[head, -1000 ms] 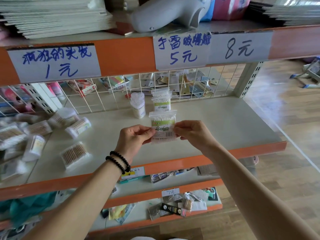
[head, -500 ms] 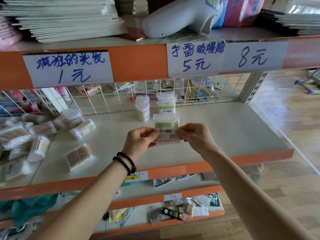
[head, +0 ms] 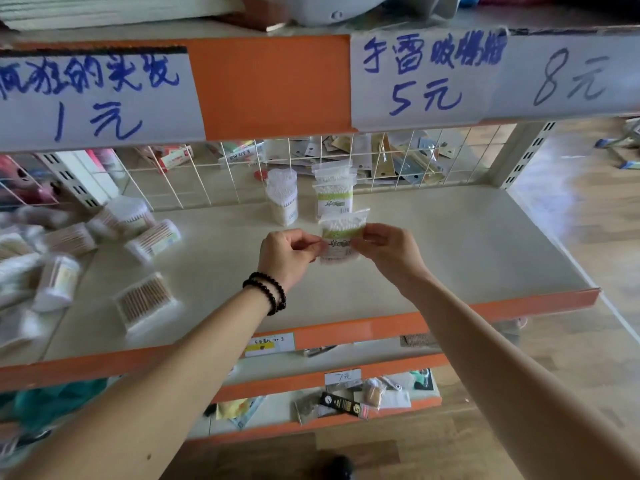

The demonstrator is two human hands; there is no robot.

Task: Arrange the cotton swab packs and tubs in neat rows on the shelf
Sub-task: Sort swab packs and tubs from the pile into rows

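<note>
Pack (head: 341,241) hung upright between my two hands above the shelf (head: 450,244); my left hand (head: 287,256) pinched its left edge, my right hand (head: 388,249) its right edge. Just behind it stood a second pack (head: 334,194) beside a tub (head: 281,197).

Inspector A: Shelf (head: 433,258) surface, matt cream; front lip glossy orange. Back grille (head: 214,181), white-coated wire.

Inspector B: Swab pack (head: 343,233), clear glossy plastic film. Price signs (head: 93,98), matt paper. Floor (head: 588,209), smooth wood-look.
</note>
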